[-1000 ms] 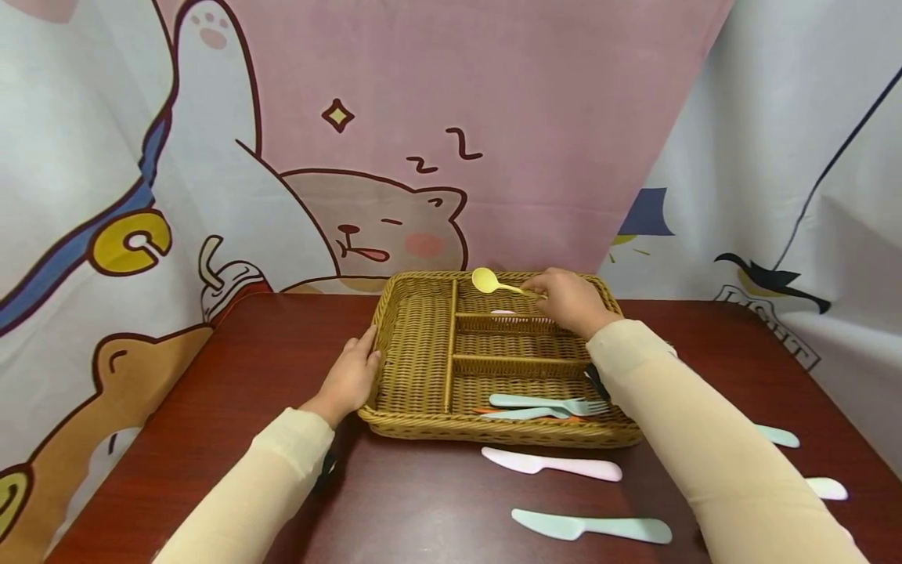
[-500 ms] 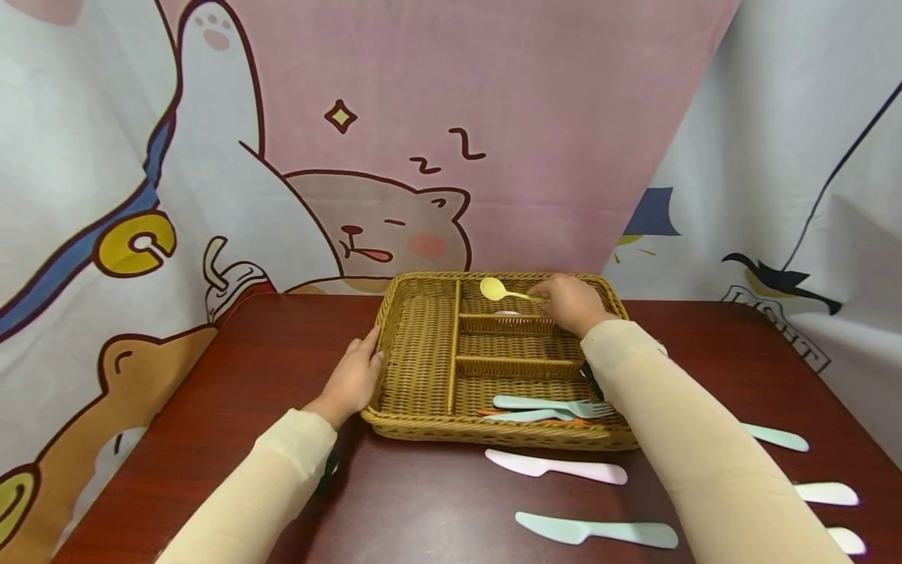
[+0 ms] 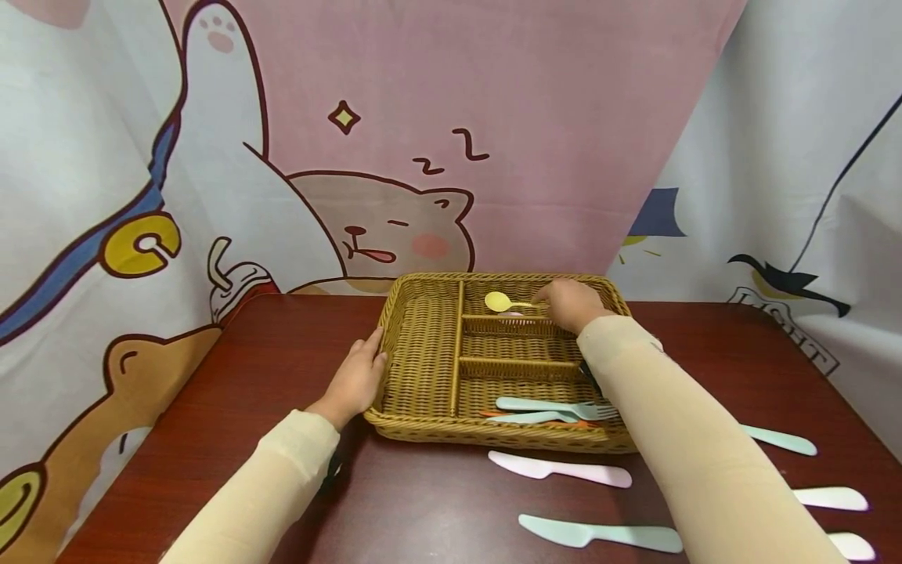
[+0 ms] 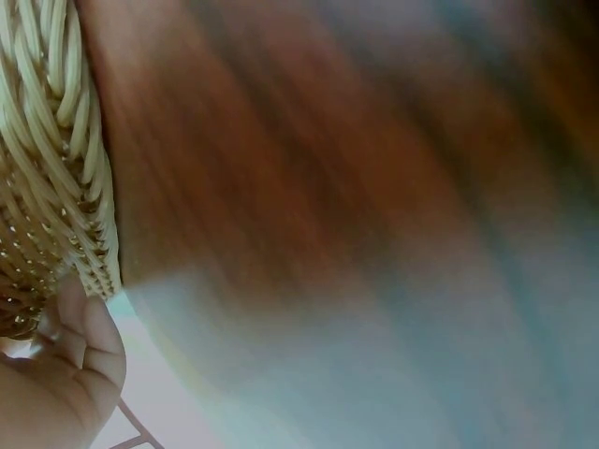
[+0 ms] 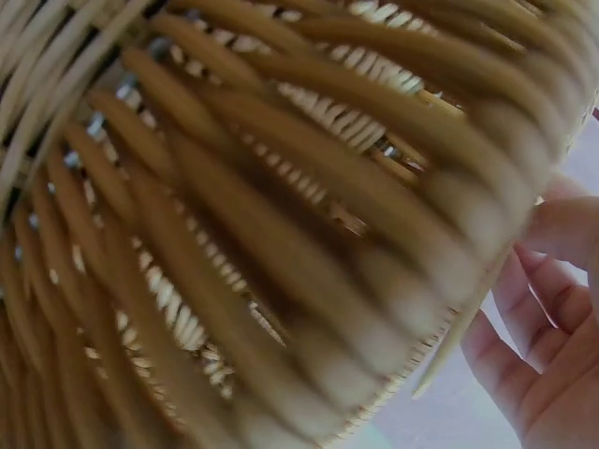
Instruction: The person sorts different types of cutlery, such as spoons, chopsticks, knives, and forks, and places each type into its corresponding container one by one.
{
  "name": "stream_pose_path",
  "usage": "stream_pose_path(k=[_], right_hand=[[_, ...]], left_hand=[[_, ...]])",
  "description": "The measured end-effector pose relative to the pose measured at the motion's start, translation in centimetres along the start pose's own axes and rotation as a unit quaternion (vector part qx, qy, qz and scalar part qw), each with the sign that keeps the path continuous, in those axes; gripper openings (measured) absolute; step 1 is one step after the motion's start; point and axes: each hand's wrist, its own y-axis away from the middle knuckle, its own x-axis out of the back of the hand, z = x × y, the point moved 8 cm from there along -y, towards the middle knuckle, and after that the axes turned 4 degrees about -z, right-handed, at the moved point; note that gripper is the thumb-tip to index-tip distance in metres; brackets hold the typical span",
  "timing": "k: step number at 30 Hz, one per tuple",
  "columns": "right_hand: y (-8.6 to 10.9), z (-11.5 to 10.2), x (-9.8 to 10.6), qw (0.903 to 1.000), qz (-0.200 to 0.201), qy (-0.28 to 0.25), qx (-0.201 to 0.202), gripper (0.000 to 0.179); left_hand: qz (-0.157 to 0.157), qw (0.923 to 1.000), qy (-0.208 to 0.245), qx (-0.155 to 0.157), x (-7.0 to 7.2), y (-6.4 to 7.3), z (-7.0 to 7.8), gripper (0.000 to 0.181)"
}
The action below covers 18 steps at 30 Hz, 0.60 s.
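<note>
A yellow spoon [image 3: 498, 302] is pinched by its handle in my right hand [image 3: 574, 304], low over the back right compartment of the wicker basket [image 3: 423, 432]. Its bowl points left. The right wrist view shows the handle tip [image 5: 440, 358] sticking out past the fingers, beside the woven wall. My left hand [image 3: 355, 380] rests against the basket's left side, with its fingers [image 4: 100, 323] touching the weave in the left wrist view. A mint fork [image 3: 528, 404] and a mint knife [image 3: 528, 418] lie in the front compartment over something orange [image 3: 489, 413].
A pink knife [image 3: 560, 468] and a mint knife [image 3: 599, 533] lie in front of the basket. More handles, one mint [image 3: 782, 439] and two white [image 3: 835, 497], show beside my right sleeve. Something pink [image 3: 513, 315] lies in the back compartment. A printed curtain [image 3: 550, 141] hangs behind.
My right hand has lowered the yellow spoon from above the basket's back rim down toward the back right compartment. The left hand stays at the basket's left side.
</note>
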Motion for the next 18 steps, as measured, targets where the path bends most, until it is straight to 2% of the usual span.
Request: stream_pose_path(k=[9, 18], right_hand=[[-0.12, -0.38, -0.04, 0.9993, -0.036, -0.012, -0.004, 0.049], [-0.16, 0.21, -0.26, 0.9984, -0.027, -0.049, -0.008, 0.037]], left_hand=[[0.017, 0.9998, -0.005, -0.01, 0.2, -0.15, 0.15, 0.055], [0.009, 1.0, 0.002, -0.001, 0.07, -0.15, -0.13, 0.055]])
